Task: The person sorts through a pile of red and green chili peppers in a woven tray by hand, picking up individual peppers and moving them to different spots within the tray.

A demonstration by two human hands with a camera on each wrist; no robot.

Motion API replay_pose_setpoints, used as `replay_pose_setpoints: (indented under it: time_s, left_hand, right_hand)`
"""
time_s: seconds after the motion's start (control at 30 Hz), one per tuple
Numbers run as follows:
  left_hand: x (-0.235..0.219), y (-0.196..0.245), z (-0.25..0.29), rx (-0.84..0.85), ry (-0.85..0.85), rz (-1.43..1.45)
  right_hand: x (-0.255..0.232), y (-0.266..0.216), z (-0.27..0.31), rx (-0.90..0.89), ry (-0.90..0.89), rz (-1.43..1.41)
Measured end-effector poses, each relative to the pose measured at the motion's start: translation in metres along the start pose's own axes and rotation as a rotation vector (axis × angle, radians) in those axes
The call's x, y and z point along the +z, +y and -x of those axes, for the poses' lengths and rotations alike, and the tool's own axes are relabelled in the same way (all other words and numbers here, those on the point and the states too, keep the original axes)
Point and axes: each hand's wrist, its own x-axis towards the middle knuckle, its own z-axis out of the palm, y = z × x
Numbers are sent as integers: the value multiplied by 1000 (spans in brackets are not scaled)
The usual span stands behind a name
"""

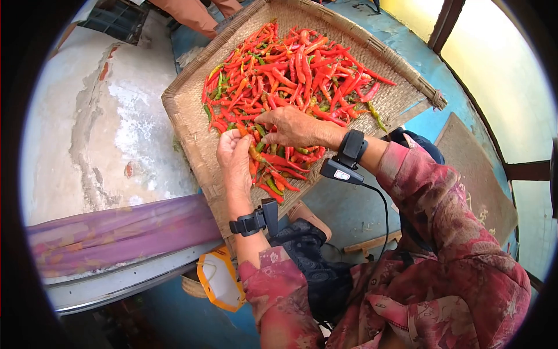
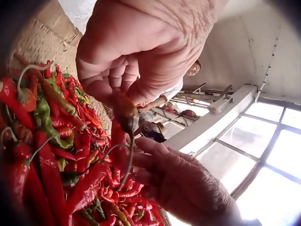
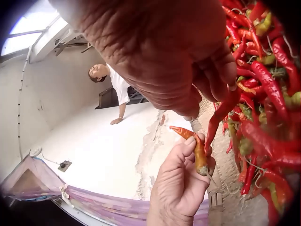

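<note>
The left hand (image 1: 235,163) is pinching an orange chili (image 3: 200,153), probably by its body to leave the stem (image 3: 211,179) free. The right hand (image 1: 297,125) is hovering beside, apart from the left; whether it is gripping the red chili (image 3: 218,117) is unclear. Below, the tray (image 1: 189,119) is holding the heap (image 1: 290,75). The orange chili's bent long axis is pointing its stem trayward, its tip wallward.

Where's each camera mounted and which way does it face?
Head: worn on the head, facing forward and down at the tray of chillies; shows left hand, right hand and sleeves.
Left wrist: faces past the left fingers, toward right hand and windows.
Right wrist: faces past the right fingers, toward left hand and wall.
Both wrist views share the orange chilli in the left fingers.
</note>
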Motion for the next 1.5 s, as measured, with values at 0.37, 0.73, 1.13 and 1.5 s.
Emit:
replay_pose_setpoints:
  time_s: [0.37, 0.73, 1.13, 1.5]
  left_hand:
    - [16, -10, -5, 90, -58, -73]
    - [30, -17, 4, 53, -212, -857]
    - [42, -18, 8, 293, -230, -1177]
    - [54, -4, 0, 100, -66, -49]
  right_hand:
    - [1, 3, -2, 223, -215, -446]
    - [-51, 19, -1, 194, 285, -67]
    - [-50, 2, 9, 79, 307, 70]
    - [-29, -5, 21, -18, 73, -15]
